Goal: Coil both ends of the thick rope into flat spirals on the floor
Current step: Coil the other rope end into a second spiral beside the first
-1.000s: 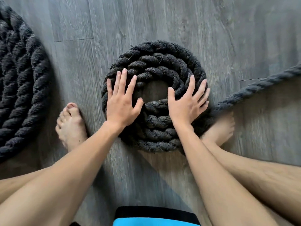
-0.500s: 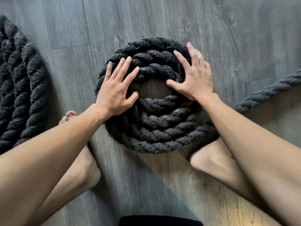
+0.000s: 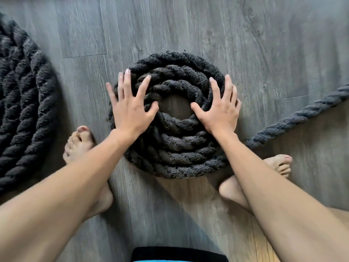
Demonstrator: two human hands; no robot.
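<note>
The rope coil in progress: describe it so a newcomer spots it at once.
On the grey plank floor lie two dark rope coils. The one in progress is the smaller coil at mid-view, with the left hand and right hand flat on it. Unlike the larger coil cut off at the left edge, it has a bare centre hole and a loose tail running right.

Fuzzy fibrous rope (image 3: pixel 179 144), matt wood-grain floor (image 3: pixel 245 44)

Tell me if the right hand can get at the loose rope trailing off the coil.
Probably yes: the right hand lies flat on the coil, and the loose rope runs off beside it over bare floor.
</note>
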